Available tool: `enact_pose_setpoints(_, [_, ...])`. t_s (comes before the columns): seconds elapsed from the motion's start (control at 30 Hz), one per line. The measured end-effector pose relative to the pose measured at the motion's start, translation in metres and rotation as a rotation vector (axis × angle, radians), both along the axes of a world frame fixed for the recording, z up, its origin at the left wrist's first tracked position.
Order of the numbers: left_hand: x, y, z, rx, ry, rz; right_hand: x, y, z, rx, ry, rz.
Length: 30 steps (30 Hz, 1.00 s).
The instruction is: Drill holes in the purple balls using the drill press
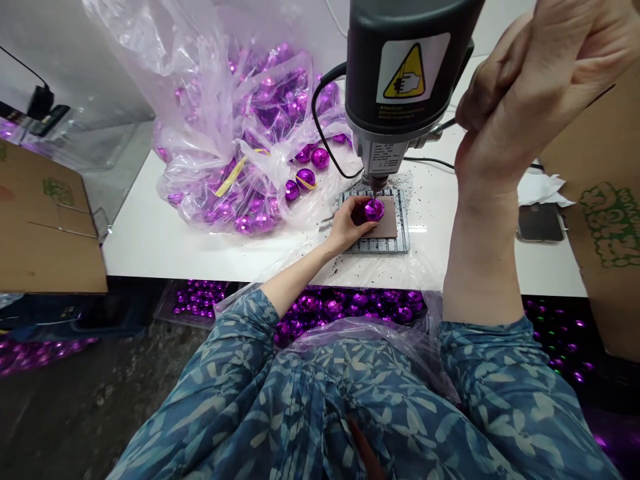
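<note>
My left hand grips a shiny purple mirror ball between thumb and fingers. The ball rests on a brown square board over the slotted metal base of a drill press. Directly above the ball is the drill chuck, its bit meeting the ball's top; whether it has entered I cannot tell. Raised at the right, my right hand is closed around the drill press's feed lever, most of which the fingers hide.
Behind my left hand, a large clear plastic bag of purple balls covers the table's back left. Several loose balls lie beside it. A phone sits at the right near a cardboard box. More balls fill a bag below the table edge.
</note>
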<state>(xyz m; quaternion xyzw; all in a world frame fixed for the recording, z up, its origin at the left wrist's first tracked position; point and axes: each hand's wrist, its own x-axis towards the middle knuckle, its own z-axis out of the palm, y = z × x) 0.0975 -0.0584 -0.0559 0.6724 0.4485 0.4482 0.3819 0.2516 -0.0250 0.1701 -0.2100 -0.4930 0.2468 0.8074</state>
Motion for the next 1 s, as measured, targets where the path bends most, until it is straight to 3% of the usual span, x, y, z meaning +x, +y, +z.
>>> enact_pose_setpoints(0.43, [0.002,0.000,-0.011,0.033,-0.018,0.002,0.002,-0.012,-0.014,0.060,-0.052,-0.081])
enact_pose_setpoints(0.7, [0.002,-0.001,-0.012,0.039,-0.015,0.019,-0.003,-0.043,-0.040,0.045,-0.027,-0.142])
enact_pose_setpoints(0.83, [0.002,0.000,-0.016,0.075,-0.033,-0.004,-0.001,-0.034,-0.056,0.068,0.007,-0.202])
enact_pose_setpoints(1.0, [0.000,0.002,-0.023,0.155,-0.026,-0.009,0.009,-0.009,-0.091,0.165,-0.016,-0.313])
